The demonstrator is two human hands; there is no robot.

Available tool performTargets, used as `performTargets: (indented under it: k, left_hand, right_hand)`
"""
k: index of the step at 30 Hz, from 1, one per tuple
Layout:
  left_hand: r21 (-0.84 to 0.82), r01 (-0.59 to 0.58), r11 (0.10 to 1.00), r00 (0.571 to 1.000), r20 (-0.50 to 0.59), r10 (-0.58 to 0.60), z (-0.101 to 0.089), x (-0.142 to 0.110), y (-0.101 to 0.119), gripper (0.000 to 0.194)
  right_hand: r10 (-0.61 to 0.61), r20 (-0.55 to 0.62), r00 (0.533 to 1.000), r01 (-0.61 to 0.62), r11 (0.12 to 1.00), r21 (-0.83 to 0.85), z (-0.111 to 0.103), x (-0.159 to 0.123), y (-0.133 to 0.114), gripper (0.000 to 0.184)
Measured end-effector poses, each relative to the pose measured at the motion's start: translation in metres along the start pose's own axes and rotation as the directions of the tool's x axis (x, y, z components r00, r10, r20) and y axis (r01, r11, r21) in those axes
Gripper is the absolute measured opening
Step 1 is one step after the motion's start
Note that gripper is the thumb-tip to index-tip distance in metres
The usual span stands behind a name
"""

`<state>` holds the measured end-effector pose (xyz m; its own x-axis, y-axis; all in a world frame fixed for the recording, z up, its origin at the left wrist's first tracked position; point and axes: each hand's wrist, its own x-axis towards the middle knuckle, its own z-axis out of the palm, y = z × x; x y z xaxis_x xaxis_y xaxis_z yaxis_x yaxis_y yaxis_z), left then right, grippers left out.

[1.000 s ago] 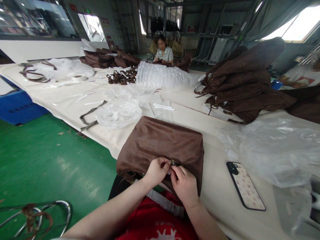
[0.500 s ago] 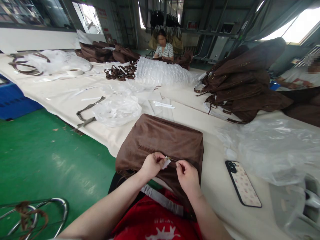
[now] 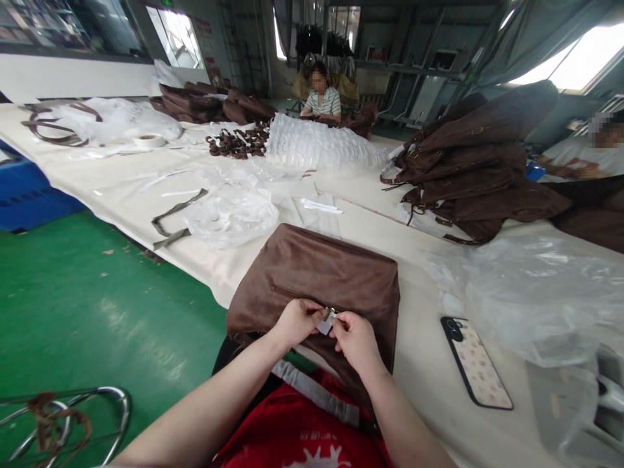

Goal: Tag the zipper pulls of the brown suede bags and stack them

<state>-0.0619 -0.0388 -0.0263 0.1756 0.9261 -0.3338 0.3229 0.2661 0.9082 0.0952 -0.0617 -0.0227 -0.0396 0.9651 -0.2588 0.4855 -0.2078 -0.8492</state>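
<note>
Brown bag: [image 3: 336, 260] flat at the near edge of the worktop [image 3: 419, 377], right in front of the person; clock below is centred on it, 12 pointing away from the person.
Zip: [image 3: 292, 292] runs across the bag's upper face, brass-coloured pull toward 5.
White slip: [image 3: 325, 324] at the zip pull, between the two hands.
Left hand: [image 3: 299, 323] at 7, thumb and index fingers clamped on the slip's left side.
Right hand: [image 3: 357, 338] at 5, thumb and index fingers pinched on the slip's right edge.
Phone: [image 3: 480, 367] at 4, apart from the bag, patterned back up.
Clear plastic sheeting: [image 3: 541, 299] at 3, crumpled, just past the phone.
Stacked brown bags: [image 3: 478, 162] at 2, heaped, straps hanging.
Bubble-wrap bundle: [image 3: 316, 146] at 12, co-worker [image 3: 324, 104] in striped top behind it.
Clear plastic bag: [image 3: 234, 218] at 10, grey strap [image 3: 168, 227] beside it.
</note>
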Motion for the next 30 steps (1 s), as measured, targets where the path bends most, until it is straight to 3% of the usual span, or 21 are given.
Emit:
performTargets:
  k: [10, 15, 25, 30]
  left_hand:
    - [0.325, -0.134, 0.936, 0.982, -0.082, 0.169, 0.002, 0.000, 0.009, 0.018]
    - [0.485, -0.126, 0.865, 0.957, -0.172, 0.235, 0.004, -0.011, 0.018, 0.014]
    - [0.638, -0.245, 0.730, 0.903, -0.123, 0.411, 0.008, -0.023, 0.026, 0.011]
    - [0.541, -0.261, 0.799, 0.932, -0.076, 0.355, 0.002, -0.016, 0.023, 0.020]
  right_hand:
    - [-0.032, -0.099, 0.995, 0.036, 0.999, 0.038, 0.006, 0.000, 0.001, 0.014]
    - [-0.058, -0.055, 0.997, 0.064, 0.991, 0.114, 0.005, 0.004, 0.002, 0.020]
    - [-0.029, 0.005, 1.000, 0.027, 0.962, 0.272, 0.005, 0.009, 0.011, 0.032]
    - [0.011, 0.051, 0.999, -0.027, 0.942, 0.334, 0.002, 0.008, 0.014, 0.028]
